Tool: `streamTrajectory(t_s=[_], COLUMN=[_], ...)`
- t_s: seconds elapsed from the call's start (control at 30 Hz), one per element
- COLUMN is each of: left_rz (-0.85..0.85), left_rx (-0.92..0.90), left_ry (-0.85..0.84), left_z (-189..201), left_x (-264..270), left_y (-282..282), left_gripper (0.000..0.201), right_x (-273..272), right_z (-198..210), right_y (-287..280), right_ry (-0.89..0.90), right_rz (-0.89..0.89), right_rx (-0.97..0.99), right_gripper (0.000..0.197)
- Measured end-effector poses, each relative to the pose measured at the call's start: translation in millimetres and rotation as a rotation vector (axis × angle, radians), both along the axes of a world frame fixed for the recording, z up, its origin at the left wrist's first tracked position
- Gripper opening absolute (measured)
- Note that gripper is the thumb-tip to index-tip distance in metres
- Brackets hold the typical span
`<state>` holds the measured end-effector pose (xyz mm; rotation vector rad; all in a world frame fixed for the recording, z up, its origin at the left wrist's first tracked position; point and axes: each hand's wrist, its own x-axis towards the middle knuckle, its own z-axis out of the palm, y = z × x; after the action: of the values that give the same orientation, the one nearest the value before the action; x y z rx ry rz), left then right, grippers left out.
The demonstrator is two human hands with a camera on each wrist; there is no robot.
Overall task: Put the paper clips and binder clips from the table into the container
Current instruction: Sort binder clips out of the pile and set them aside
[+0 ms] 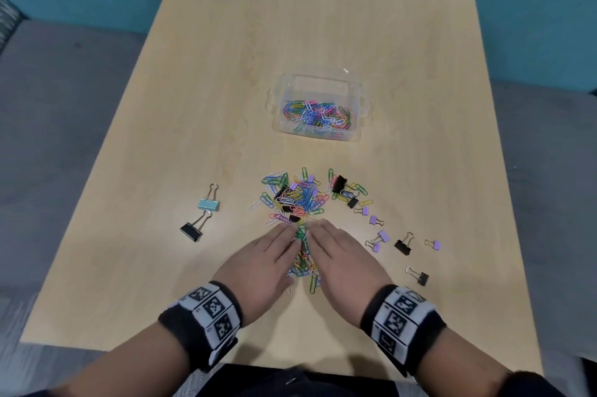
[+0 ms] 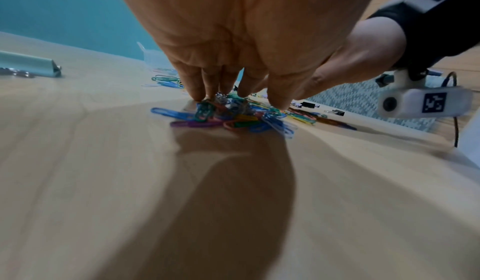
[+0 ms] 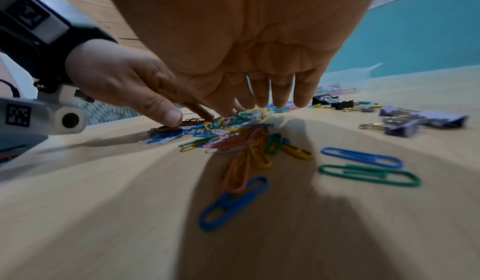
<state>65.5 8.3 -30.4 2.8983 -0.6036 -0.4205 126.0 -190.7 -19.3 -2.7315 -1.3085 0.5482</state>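
Note:
A heap of coloured paper clips lies in the middle of the wooden table, mixed with black and purple binder clips. My left hand and right hand lie side by side with straight fingers on the near part of the heap, clips bunched between them. Both hands are flat, fingertips down on the clips. The clear plastic container stands farther back, holding many paper clips.
A light blue binder clip and a black one lie to the left. Purple clips and black binder clips are scattered to the right, near the table's right edge. Grey floor surrounds the table.

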Motion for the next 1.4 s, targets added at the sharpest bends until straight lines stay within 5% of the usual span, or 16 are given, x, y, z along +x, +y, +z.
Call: streamTrajectory(t_s=[0.23, 0.43, 0.67, 0.87, 1.1, 1.27, 1.4], left_rz=[0.066, 0.075, 0.107, 0.202, 0.249, 0.221, 0.201], left_rx=[0.026, 0.073, -0.055, 0.019, -0.031, 0.031, 0.105], left_ry=[0.025, 0.049, -0.065, -0.078, -0.144, 0.002, 0.055], left_z=[-13, -19, -16, -3, 2, 16, 20], left_x=[-8, -7, -10, 13, 6, 50, 72], left_y=[18, 28, 24, 25, 32, 11, 7], left_gripper=[0.056, 0.059, 0.048, 0.054, 0.023, 0.045, 0.035], right_x=[0, 0, -2, 11, 13, 30, 39], right_z=[4, 0, 6, 4, 6, 5, 4], right_y=[6, 14, 16, 28, 27, 41, 45], right_ry=[-0.011, -0.009, -0.06, -0.071, -0.071, -0.146, -0.134], right_rz=[0.087, 0.044, 0.016, 0.016, -0.026, -0.015, 0.013], right_rx=[0.017, -0.045, 0.078, 0.004, 0.047, 0.103, 0.057], right_gripper=[0.055, 0.066, 0.047, 0.06, 0.052, 0.037, 0.037])
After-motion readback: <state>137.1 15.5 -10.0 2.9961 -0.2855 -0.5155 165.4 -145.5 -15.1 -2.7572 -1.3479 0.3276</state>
